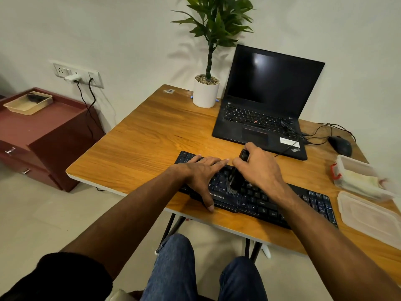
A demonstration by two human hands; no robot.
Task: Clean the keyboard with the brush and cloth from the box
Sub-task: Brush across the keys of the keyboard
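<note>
A black keyboard (pixel 264 200) lies along the near edge of the wooden table (pixel 141 144). My left hand (pixel 201 172) rests flat on the keyboard's left part, fingers straight, thumb at the front edge. My right hand (pixel 260 168) grips a black brush (pixel 236 179) by its handle, bristles down on the keys near the middle. At the right stands a clear plastic box (pixel 355 170) with a red clasp, holding a pale folded cloth (pixel 360 183). Its lid (pixel 371 216) lies in front of it.
An open black laptop (pixel 264 105) sits behind the keyboard, a black mouse (pixel 340 145) with cables to its right, a potted plant (pixel 206 92) at the table's back. A maroon cabinet (pixel 43 135) with a tray stands at the left.
</note>
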